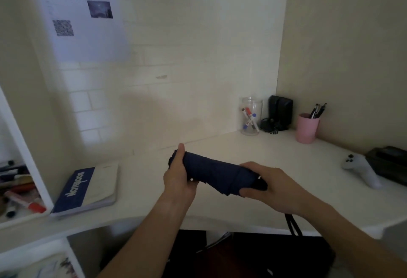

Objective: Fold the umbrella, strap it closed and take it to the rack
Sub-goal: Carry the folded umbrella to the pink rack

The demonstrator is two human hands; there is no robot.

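Observation:
A dark navy folded umbrella (214, 173) lies roughly level in the air just above the white desk (275, 156), its cloth rolled around the shaft. My left hand (179, 177) grips its far left end, thumb pointing up. My right hand (267, 186) wraps the right end near the black handle. A thin black wrist cord (291, 226) hangs below my right wrist. I cannot tell whether the strap is fastened.
A blue-and-cream notebook (88, 189) lies at the desk's left. At the back right stand a clear jar of markers (251, 115), a black device (279, 112) and a pink pen cup (307, 127). A white controller (361, 170) sits far right. A white shelf with markers (19, 191) is at left.

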